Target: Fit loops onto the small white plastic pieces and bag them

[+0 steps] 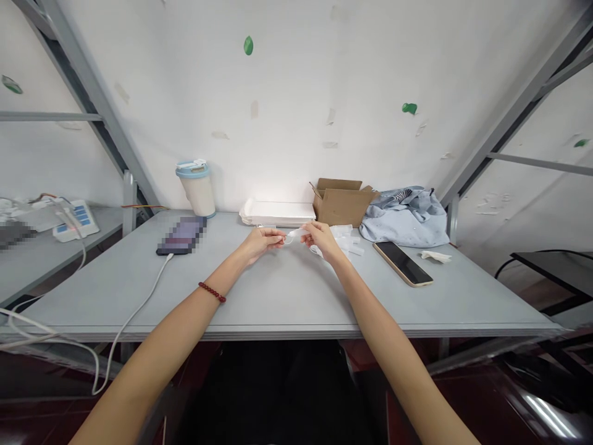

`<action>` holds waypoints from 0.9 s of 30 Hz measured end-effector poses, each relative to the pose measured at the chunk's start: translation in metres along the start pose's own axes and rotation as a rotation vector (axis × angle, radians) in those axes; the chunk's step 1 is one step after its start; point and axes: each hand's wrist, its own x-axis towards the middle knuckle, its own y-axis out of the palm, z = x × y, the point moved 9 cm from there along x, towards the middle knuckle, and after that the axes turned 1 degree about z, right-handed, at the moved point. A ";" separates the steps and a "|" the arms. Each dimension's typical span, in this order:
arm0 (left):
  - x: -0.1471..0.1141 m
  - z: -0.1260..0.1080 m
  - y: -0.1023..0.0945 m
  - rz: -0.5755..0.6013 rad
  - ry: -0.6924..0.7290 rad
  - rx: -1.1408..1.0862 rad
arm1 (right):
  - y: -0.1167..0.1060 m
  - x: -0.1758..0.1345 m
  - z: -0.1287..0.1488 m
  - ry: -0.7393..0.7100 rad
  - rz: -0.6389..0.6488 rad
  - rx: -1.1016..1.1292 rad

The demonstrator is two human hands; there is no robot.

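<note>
My left hand (265, 243) and my right hand (321, 239) face each other above the middle of the grey table, fingers pinched. Between them is a small whitish translucent strip (296, 233) with a thin white loop at its left end. My right fingers grip the strip. The left fingertips are closed at the loop end; they seem to hold the thin white loop. Just behind and beside my right hand lies a loose heap of similar white translucent pieces (348, 241), partly hidden by that hand.
Behind my hands are a stack of white flat sheets or trays (278, 212), an open cardboard box (345, 207) and a bunched light-blue cloth (403, 216). A phone (404, 263) and crumpled tissue (436, 256) lie right. A lidded cup (198, 190) and a phone on a cable (181, 235) are left.
</note>
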 end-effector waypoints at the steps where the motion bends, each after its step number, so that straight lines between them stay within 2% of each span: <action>1: 0.000 0.000 0.000 -0.004 -0.001 -0.005 | 0.000 0.000 0.000 0.000 0.001 0.000; 11: -0.002 -0.001 0.000 -0.038 -0.031 -0.059 | 0.000 0.005 -0.004 -0.009 0.001 -0.034; 21: -0.001 0.000 -0.016 -0.150 0.002 -0.122 | 0.006 0.001 -0.002 -0.020 0.037 -0.030; 27: -0.002 -0.002 -0.020 -0.167 0.015 -0.136 | 0.013 -0.001 -0.004 -0.012 0.089 -0.034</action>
